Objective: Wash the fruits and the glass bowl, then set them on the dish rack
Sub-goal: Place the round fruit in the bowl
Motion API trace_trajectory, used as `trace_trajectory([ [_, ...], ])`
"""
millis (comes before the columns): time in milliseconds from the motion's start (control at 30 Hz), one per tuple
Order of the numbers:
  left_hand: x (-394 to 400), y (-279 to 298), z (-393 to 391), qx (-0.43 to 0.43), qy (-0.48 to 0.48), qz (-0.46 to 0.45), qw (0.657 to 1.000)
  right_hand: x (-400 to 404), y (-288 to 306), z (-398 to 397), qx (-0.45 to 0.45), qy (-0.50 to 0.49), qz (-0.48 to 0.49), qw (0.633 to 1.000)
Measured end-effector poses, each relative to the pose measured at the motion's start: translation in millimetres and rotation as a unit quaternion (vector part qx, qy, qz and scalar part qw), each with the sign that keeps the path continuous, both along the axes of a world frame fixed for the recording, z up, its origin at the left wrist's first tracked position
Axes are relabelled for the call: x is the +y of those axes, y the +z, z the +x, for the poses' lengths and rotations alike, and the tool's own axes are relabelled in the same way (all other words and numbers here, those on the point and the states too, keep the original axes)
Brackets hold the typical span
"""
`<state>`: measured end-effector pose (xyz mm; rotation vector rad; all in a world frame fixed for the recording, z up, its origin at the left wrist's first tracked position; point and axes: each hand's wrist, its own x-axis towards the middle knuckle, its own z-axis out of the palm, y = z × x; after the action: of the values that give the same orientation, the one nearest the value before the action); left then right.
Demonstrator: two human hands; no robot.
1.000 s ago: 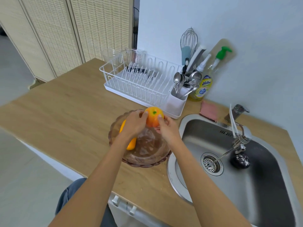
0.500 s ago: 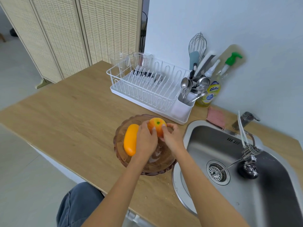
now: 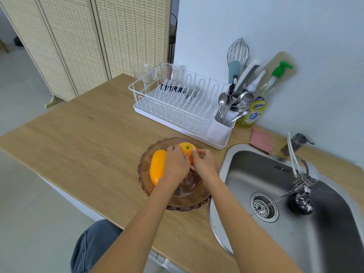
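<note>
Both hands hold 1 round orange fruit (image 3: 187, 149) over the far side of the glass bowl (image 3: 145, 182). The left hand (image 3: 175, 166) lies on the fruit's left side with its fingers curled around it, and the right hand (image 3: 204, 164) grips it from the right, with the thumb and fingertips pressed on the skin. The fruit's green stem mark faces up. A long yellow fruit (image 3: 157, 166) lies inside the bowl on its left side, just beside the left hand. The brownish bowl stands on the wooden counter (image 3: 78, 138), near the left rim of the steel sink (image 3: 325, 233). Behind the bowl stands the white dish rack (image 3: 173, 107), with a clear measuring jug (image 3: 170, 72) at its far end and a cutlery holder (image 3: 222, 127) full of spoons at its right end. A bottle of dish soap (image 3: 254, 113) and a pink cloth (image 3: 261, 139) are next to the rack, close to the wall. Small water drops lie on the counter in front of the bowl.
</note>
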<state>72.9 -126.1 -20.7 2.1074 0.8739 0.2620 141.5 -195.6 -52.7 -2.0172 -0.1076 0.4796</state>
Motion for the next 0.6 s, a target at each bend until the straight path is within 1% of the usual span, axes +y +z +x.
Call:
trace_trajectory([
  [200,1.5,1.8,-2.8,0.005,-0.008,0.005,1.0,-0.5,4.8,-0.7,-0.018,0.018,-0.045,0.999],
  [500,3.5,4.8,-6.4,-0.01,-0.011,0.009,1.0,-3.8,13.5,-1.3,-0.015,0.054,-0.055,0.997],
  [533,4.3,6.9,-7.0,-0.014,-0.013,0.018,1.0,-5.5,16.1,-2.1,-0.023,0.061,-0.057,0.996],
  [600,6.5,10.8,-7.8,-0.021,-0.02,0.042,0.999,-10.9,23.0,-3.7,-0.071,0.076,-0.069,0.992],
])
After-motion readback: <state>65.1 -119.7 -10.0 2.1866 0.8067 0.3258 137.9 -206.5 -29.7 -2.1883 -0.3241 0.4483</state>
